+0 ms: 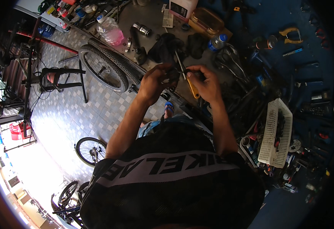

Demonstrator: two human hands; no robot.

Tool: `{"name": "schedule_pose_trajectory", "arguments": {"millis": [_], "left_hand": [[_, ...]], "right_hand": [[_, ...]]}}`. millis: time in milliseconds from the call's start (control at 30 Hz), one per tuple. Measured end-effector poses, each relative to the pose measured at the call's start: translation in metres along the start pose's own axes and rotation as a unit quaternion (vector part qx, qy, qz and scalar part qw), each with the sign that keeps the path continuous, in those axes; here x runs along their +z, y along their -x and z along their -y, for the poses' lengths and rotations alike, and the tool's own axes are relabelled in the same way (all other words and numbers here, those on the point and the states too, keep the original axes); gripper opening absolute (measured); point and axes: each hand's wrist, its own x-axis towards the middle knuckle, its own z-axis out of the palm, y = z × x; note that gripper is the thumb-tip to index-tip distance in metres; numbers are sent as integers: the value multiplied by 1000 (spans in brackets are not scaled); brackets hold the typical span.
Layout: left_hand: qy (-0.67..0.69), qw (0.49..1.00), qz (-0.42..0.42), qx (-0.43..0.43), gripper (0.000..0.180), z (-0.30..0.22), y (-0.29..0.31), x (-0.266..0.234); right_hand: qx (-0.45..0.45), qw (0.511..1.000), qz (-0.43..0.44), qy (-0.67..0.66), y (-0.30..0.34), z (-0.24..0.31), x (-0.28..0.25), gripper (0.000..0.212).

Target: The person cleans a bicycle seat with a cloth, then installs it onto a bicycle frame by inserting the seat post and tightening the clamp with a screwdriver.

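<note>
Over the bench edge, my left hand (pixel 154 83) is closed around a small dark part (pixel 171 75), mostly hidden by shadow and fingers. Facing it is my right hand (pixel 207 84), thumb and index finger pinched together at something dark. A screwdriver (pixel 193 88) with a yellow handle and a metal shaft runs past the right fingertips; whether they grip it or it lies behind them, I cannot tell. Black cloths (pixel 167 47) are bunched just beyond both hands. To their left on the bench are a dark tool (pixel 137 47) and a silver metal cylinder (pixel 141 29).
A bottle of pink liquid (pixel 111 32), a blue-capped bottle (pixel 217 42) and an amber container (pixel 207 21) stand on the bench. At right is a white perforated basket (pixel 275 133) before a tool-hung blue wall (pixel 281 23). Bicycle wheels (pixel 104 66) lean against the bench at left.
</note>
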Motion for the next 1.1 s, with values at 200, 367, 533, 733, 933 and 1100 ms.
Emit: {"name": "schedule_pose_trajectory", "arguments": {"millis": [200, 367, 533, 733, 933, 1100], "left_hand": [[-62, 997, -22, 34, 39, 9, 7, -2], [-235, 969, -5, 78, 27, 13, 14, 3], [-358, 927, 4, 107, 32, 22, 11, 14], [-472, 818, -25, 328, 35, 24, 20, 51], [-431, 860, -46, 271, 21, 30, 9, 35], [-224, 972, -49, 58, 24, 6, 17, 34]], "right_hand": [[108, 935, 32, -336, -4, -4, 1, 18], [213, 739, -42, -638, -9, -20, 12, 21], [134, 743, 33, -655, -3, -10, 23, 20], [147, 790, 29, -595, 1, -7, 33, 24], [136, 841, -47, -521, -2, -16, 34, 30], [7, 948, -109, -298, -10, 13, 2, 23]]}}
